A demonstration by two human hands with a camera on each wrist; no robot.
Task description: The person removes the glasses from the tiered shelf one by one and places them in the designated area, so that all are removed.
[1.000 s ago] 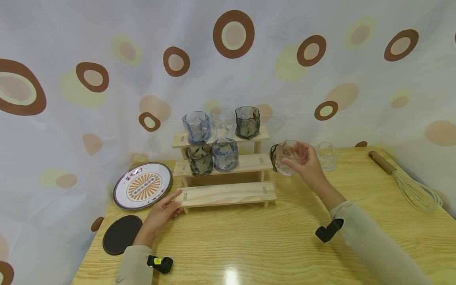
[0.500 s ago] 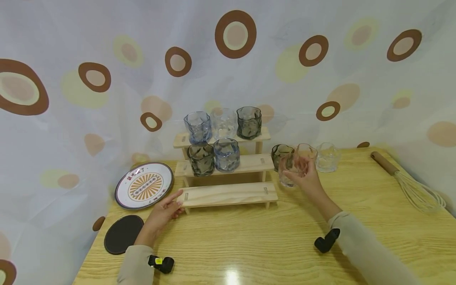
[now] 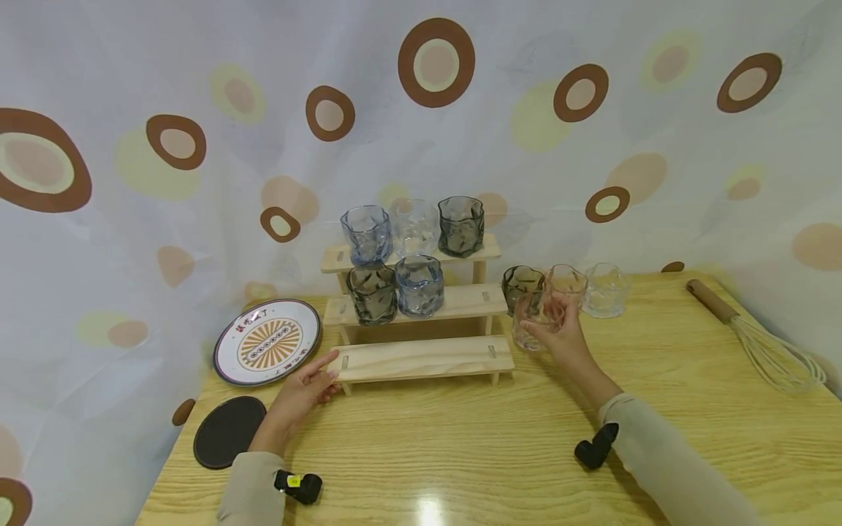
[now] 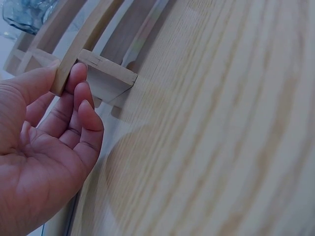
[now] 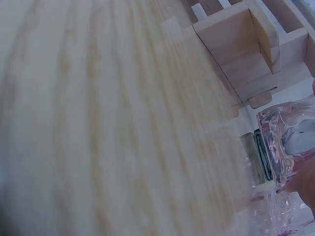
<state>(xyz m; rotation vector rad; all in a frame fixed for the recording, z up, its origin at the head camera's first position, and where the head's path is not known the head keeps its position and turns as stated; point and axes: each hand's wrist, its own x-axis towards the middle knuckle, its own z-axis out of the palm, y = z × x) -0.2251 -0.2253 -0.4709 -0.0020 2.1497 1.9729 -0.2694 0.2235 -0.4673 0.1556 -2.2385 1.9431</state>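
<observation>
My left hand (image 3: pixel 299 398) pinches the left end of the lowest step of a three-tier wooden rack (image 3: pixel 421 359); the left wrist view shows the thumb above the board (image 4: pixel 78 46) and the fingers curled beneath. To the right of the rack, my right hand (image 3: pixel 564 337) grips a pinkish, wavy-walled drinking glass (image 3: pixel 528 334) between thumb and fingers. Part of that glass (image 5: pixel 280 142) shows at the edge of the right wrist view. Behind it stand a dark grey glass (image 3: pixel 522 283), another pink glass (image 3: pixel 567 277) and a clear glass (image 3: pixel 605 292).
The top tier bears a blue glass (image 3: pixel 367 237), a clear glass (image 3: pixel 413 228) and a grey glass (image 3: pixel 460 228). On the middle tier stand a grey glass (image 3: pixel 372 296) and a blue glass (image 3: pixel 419 288). A plate (image 3: pixel 266 343), a black round mat (image 3: pixel 230 432) and a whisk (image 3: pixel 750 329) lie around.
My right hand has brought the pinkish glass down and nearer to me, uncovering the grey and the other pink glass behind. My left hand keeps its hold on the rack.
</observation>
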